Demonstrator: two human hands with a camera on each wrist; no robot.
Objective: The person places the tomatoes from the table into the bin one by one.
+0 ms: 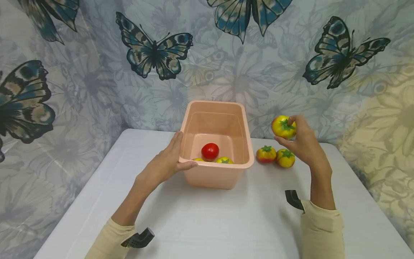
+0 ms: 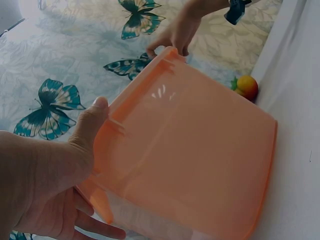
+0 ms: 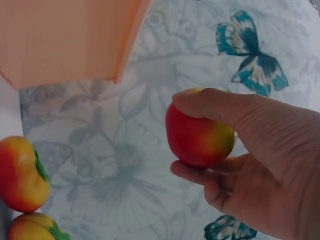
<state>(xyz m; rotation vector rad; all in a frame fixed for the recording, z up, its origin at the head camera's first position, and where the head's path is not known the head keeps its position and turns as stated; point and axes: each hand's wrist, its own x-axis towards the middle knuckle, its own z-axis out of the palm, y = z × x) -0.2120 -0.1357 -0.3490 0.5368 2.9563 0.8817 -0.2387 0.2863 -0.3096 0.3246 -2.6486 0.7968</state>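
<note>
A peach-coloured plastic bin [image 1: 210, 177] stands on the table, and my left hand [image 1: 163, 162] grips its near left corner, thumb along the front rim. In the left wrist view that thumb [image 2: 90, 122] lies against the rim while the fingers reach around the other side. Raised to the right of the bin, my right hand [image 1: 304, 144] holds a yellow-red fruit with a green leafy cap [image 1: 281, 126], like a persimmon. The right wrist view shows the held fruit's red side [image 3: 195, 135] between thumb and fingers. Inside the bin are a red tomato-like fruit [image 1: 210, 151] and partly hidden yellow fruits [image 1: 224, 160].
Two more yellow-red fruits, one on the left [image 1: 266, 154] and one on the right [image 1: 285, 158], sit on the white table [image 1: 207, 219] just right of the bin. Behind the table hangs a floral cloth with butterflies [image 1: 154, 54].
</note>
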